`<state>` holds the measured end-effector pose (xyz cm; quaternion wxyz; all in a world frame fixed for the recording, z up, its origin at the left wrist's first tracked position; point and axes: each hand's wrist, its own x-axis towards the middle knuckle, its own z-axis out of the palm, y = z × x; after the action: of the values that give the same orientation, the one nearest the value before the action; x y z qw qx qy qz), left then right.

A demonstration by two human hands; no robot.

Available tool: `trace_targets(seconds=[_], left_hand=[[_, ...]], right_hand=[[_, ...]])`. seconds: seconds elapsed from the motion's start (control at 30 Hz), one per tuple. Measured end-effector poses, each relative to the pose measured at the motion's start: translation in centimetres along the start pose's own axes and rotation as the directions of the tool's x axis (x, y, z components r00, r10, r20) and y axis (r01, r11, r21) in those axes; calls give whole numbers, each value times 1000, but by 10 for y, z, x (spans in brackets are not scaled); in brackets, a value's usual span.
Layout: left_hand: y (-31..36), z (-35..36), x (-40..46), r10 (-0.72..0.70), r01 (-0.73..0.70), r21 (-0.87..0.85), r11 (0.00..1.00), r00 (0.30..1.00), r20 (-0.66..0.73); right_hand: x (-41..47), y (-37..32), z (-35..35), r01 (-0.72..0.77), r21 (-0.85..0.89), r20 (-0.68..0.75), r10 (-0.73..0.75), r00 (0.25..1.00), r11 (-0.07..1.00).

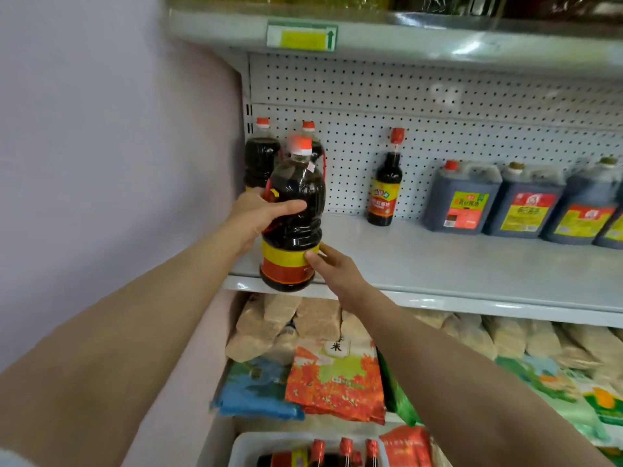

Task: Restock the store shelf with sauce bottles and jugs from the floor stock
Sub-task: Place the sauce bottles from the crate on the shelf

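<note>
I hold a large dark sauce bottle (pixel 292 217) with a red cap and a yellow-and-red label at the front left edge of the white shelf (pixel 438 264). My left hand (pixel 259 214) grips its upper body from the left, thumb across the front. My right hand (pixel 332 264) holds the label from the right, thumb on it. Two matching bottles (pixel 261 160) stand behind it at the shelf's back left. A slim sauce bottle (pixel 384 190) stands mid-shelf, and several square dark jugs (pixel 462 200) line the right.
A perforated white back panel (pixel 438 106) closes the shelf, and an upper shelf (pixel 404 38) with a yellow price tag hangs above. Bagged goods (pixel 333 382) fill the lower shelf. A white bin (pixel 246 446) holding red-capped bottles sits at the bottom. A plain wall runs along the left.
</note>
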<state>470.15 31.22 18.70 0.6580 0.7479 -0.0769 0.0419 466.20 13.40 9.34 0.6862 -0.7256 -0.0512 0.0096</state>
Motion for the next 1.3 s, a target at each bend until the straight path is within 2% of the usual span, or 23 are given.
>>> trace_targets(seconds=[0.17, 0.27, 0.33, 0.47, 0.53, 0.63, 0.73, 0.83, 0.93, 1.13, 1.23, 1.3], left_hand=[[-26, -14, 44, 8, -8, -33, 999, 1000, -1], [-31, -25, 66, 37, -38, 17, 999, 999, 12], [-38, -32, 76, 78, -77, 40, 996, 996, -35], [-62, -44, 75, 115, -105, 58, 993, 964, -239], [-84, -51, 71, 87, -74, 62, 995, 962, -259], [-117, -57, 67, 15, -11, 20, 1000, 974, -227], [-127, -53, 60, 46, -50, -19, 999, 988, -150], [-133, -50, 63, 65, -69, -43, 997, 995, -82], [-141, -53, 66, 64, -66, -57, 996, 997, -44], [-151, -51, 69, 54, -53, -68, 996, 998, 17], [-152, -48, 68, 61, -60, -90, 994, 998, 10], [-150, -46, 66, 67, -66, -100, 993, 998, 6]], right_hand=[[44, 14, 3, 32, -16, -31, -33, 999, 999], [70, 22, 8, 26, -28, -70, -28, 997, 999], [82, 24, 18, -11, -6, -87, 11, 996, 1000], [102, 23, 39, -3, -48, -77, 0, 997, 999], [110, 25, 45, -9, -70, -80, 3, 997, 997], [121, 34, 48, -22, -101, -107, 11, 994, 995], [129, 42, 47, -6, -192, -148, -22, 989, 981], [135, 48, 47, 100, -274, -97, -131, 987, 957], [139, 50, 47, 136, -359, -95, -181, 979, 923], [132, 52, 46, 86, -257, -188, -137, 973, 963], [129, 53, 46, 135, -231, -241, -191, 952, 964], [127, 53, 47, 182, -283, -246, -254, 935, 942]])
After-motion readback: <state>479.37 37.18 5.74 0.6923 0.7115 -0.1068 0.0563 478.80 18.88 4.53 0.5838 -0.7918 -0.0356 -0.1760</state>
